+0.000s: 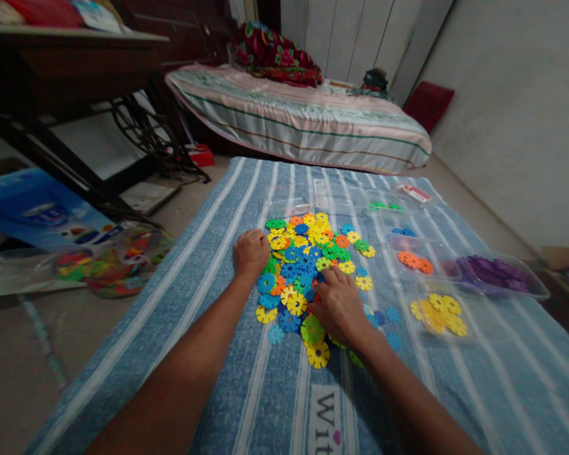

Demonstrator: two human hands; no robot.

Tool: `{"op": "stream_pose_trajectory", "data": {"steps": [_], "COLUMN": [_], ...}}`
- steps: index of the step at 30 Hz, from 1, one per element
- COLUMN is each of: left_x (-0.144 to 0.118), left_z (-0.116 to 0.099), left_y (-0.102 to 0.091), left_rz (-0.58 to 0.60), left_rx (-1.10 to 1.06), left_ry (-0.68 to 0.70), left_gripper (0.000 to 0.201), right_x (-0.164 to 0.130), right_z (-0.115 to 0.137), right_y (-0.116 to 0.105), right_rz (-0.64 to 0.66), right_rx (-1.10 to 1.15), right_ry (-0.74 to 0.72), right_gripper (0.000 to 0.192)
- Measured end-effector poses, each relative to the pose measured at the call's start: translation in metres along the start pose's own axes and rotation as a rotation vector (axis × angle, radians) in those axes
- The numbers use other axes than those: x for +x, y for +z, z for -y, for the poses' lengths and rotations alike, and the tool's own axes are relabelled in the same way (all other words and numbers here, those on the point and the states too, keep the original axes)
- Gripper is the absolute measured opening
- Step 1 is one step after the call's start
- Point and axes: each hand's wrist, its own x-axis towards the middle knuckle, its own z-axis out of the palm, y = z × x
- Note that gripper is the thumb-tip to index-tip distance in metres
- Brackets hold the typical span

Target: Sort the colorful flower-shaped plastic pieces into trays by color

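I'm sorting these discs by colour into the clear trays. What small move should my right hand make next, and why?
Probably pinch one disc from the mixed pile under your right hand: its fingers already rest there, and the yellow tray sits just to its right.

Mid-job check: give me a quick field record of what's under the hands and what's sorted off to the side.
surface: blue striped cloth on the floor
left hand: closed, resting at the left edge of the mixed disc pile
right hand: palm down on the pile, fingers among the discs
pile colours: yellow, blue, green, orange
sorted right: yellow discs, orange discs, purple pieces in a clear tray
held item: cannot tell for either hand
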Motion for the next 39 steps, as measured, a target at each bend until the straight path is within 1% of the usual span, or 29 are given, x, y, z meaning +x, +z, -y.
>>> {"op": "stream_pose_trajectory", "data": {"steps": [3,8,12,15,17,19,23,26,27,29,31,33,35,36,37,38,39], "left_x": [0.000,0.000,0.000,0.000,0.000,-0.001,0.000,0.000,0.000,0.001,0.001,0.001,0.001,0.001,0.001,0.001,0.001], "left_z": [0.000,0.001,0.003,0.002,0.002,0.001,0.001,0.002,0.002,0.002,0.003,0.003,0.003,0.003,0.003,0.003,0.003], "left_y": [0.000,0.002,0.005,0.004,0.003,0.001,0.002,0.004,0.004,0.004,0.004,0.004,0.004,0.004,0.004,0.004,0.004], "left_rz": [0.002,-0.020,-0.043,-0.037,-0.025,-0.013,-0.013,-0.023,-0.025,-0.023,-0.019,-0.017,-0.019,-0.023,-0.027,-0.031,-0.035], "left_rx": [0.001,-0.018,-0.043,-0.041,-0.030,-0.016,-0.017,-0.034,-0.038,-0.042,-0.042,-0.037,-0.032,-0.031,-0.032,-0.034,-0.035], "left_ry": [-0.001,0.004,0.009,0.005,0.001,-0.002,-0.003,-0.004,-0.003,0.002,0.003,0.003,0.008,0.012,0.015,0.016,0.015], "left_gripper": [0.023,0.023,0.023,0.023,0.023,0.023,0.023,0.023,0.023,0.023,0.023,0.023,0.023,0.023,0.023,0.023,0.023], "right_x": [-0.001,-0.004,-0.005,-0.005,-0.004,-0.005,-0.010,-0.017,-0.018,-0.020,-0.020,-0.020,-0.022,-0.023,-0.024,-0.026,-0.028], "right_z": [0.000,-0.002,-0.002,-0.003,-0.005,-0.010,-0.021,-0.034,-0.041,-0.060,-0.086,-0.115,-0.139,-0.146,-0.149,-0.148,-0.144], "right_y": [0.003,0.012,0.016,0.017,0.017,0.017,0.012,0.002,-0.003,-0.016,-0.030,-0.043,-0.052,-0.053,-0.053,-0.050,-0.046], "right_rz": [-0.024,-0.120,-0.149,-0.153,-0.169,-0.188,-0.214,-0.258,-0.291,-0.398,-0.562,-0.750,-0.893,-0.932,-0.941,-0.929,-0.898], "right_rx": [0.048,0.100,0.159,0.208,0.254,0.316,0.431,0.483,0.487,0.459,0.368,0.217,0.065,0.022,0.012,0.034,0.075], "right_ry": [0.010,-0.002,-0.028,-0.039,-0.047,-0.067,-0.082,-0.067,-0.066,-0.064,-0.038,0.044,0.179,0.231,0.255,0.242,0.197], "right_gripper": [0.024,0.035,0.027,0.024,0.018,0.010,0.014,0.013,0.012,0.012,0.016,0.017,0.014,0.014,0.015,0.016,0.016]}}
